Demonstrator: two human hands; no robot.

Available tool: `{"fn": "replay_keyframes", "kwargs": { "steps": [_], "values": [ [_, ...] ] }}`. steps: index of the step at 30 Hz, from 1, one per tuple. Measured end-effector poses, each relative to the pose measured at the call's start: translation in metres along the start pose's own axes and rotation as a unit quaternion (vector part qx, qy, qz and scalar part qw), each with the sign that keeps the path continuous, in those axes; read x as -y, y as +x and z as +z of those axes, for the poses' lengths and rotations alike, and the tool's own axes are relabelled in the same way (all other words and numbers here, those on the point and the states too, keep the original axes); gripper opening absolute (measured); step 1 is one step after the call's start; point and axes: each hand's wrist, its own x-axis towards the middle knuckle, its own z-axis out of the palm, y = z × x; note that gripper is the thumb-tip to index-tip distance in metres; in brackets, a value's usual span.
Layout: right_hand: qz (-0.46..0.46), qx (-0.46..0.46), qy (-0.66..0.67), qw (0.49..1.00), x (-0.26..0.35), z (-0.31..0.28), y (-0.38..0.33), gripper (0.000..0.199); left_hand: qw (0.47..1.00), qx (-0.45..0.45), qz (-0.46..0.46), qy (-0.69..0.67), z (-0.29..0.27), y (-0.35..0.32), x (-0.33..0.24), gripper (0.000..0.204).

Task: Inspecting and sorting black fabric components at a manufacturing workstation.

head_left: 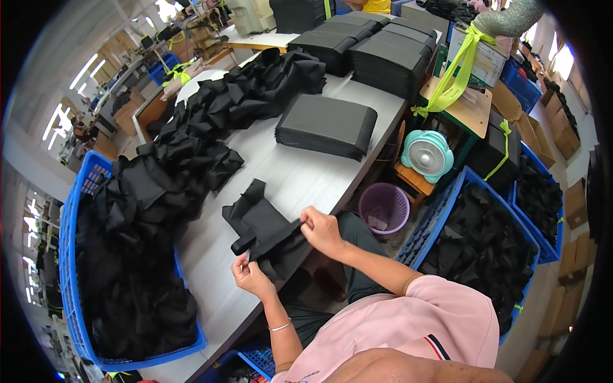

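Observation:
A black fabric piece (265, 220) with strap-like folds lies at the near edge of the table, partly lifted. My left hand (251, 276) pinches its lower left edge. At its right side, my right hand (321, 232) grips the cloth between closed fingers. The part nearest me hangs over the table edge. Beyond it sits a stack of flat black fabric pieces (327, 122). To the left runs a long heap of crumpled black fabric pieces (217, 105).
A blue crate (68, 255) full of black fabric stands left on the grey table (198, 252). More black stacks (389, 54) are at the far end. Right of me are a purple basket (384, 207), a turquoise fan (426, 156) and another filled blue crate (440, 220).

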Motion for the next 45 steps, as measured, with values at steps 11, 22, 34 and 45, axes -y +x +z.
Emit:
{"fn": "replay_keyframes", "kwargs": {
  "steps": [11,22,34,45],
  "values": [
    [0.038,0.092,0.067,0.993,-0.003,0.020,-0.023,0.034,0.995,0.052,-0.025,0.083,0.010,-0.035,-0.003,0.039],
    [-0.161,-0.051,-0.120,0.978,-0.025,-0.045,0.078,0.045,0.998,0.053,0.008,0.040,-0.002,-0.005,-0.020,0.041],
    [-0.071,0.058,-0.265,0.960,-0.089,-0.133,0.208,0.027,0.999,0.036,-0.008,0.012,-0.007,-0.051,-0.043,0.041],
    [-0.205,0.113,-0.298,0.925,0.005,-0.086,-0.036,0.012,0.859,0.385,-0.278,-0.192,0.028,-0.114,-0.021,0.055]
  ]
}}
